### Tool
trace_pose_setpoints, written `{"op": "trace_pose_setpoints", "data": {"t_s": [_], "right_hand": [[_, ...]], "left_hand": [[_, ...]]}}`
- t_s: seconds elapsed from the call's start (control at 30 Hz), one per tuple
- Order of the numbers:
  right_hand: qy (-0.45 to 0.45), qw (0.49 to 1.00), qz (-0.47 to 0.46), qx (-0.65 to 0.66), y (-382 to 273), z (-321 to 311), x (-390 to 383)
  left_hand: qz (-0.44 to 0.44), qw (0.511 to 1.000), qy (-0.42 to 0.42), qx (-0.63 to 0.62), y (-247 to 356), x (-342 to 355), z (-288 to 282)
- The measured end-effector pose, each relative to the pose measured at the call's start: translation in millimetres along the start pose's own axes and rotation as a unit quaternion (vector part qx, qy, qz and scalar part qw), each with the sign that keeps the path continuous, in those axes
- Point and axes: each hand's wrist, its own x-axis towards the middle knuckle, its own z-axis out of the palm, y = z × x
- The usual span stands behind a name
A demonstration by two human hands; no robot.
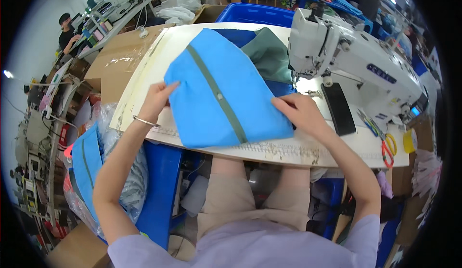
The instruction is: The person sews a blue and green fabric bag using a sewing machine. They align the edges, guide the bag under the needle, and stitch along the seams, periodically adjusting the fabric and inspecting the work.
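A bright blue fabric piece [226, 85] with a dark green strip [211, 82] down its middle spreads over the white sewing table [288, 155]. A small pale spot, perhaps a snap, sits on the strip. My left hand [158, 99] pinches the piece at its left edge, thumb on top. At the lower right edge, my right hand [299, 113] grips the same fabric, its fingertips partly hidden. Behind it lies dark green cloth [269, 51], with darker blue cloth beside it. The white sewing machine [356, 56] stands just right of the cloth.
Right of my right hand lie a black phone [339, 109] and scissors [386, 150] with red and yellow handles. A yellow tape roll [410, 141] sits at the right edge. Behind the table is a blue crate [255, 14]; cardboard [120, 58] is at left. One person sits far left.
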Motion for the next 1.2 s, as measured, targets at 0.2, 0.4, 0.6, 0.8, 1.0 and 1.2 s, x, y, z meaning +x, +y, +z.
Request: {"op": "trace_pose_setpoints", "data": {"t_s": [0.2,0.4,0.6,0.8,1.0,1.2], "right_hand": [[-0.064,0.968,-0.108,0.219,-37,17,-44],[0.03,0.971,-0.188,0.147,-24,55,-119],[-0.046,0.936,-0.02,0.349,-3,66,-137],[0.023,0.926,-0.375,0.014,10,105,-158],[0.013,0.887,-0.455,-0.084,20,113,-177],[0.073,0.895,-0.424,-0.121,38,93,-172]], "left_hand": [[0.5,0.85,0.158,-0.048,55,-77,-57],[0.418,0.892,0.149,0.091,37,-163,-84],[0.397,0.911,0.11,-0.019,85,-142,-41],[0.535,0.786,-0.269,0.154,166,-148,102],[0.443,0.766,-0.336,0.323,65,-68,200],[0.388,0.762,-0.375,0.359,65,-77,176]]}}
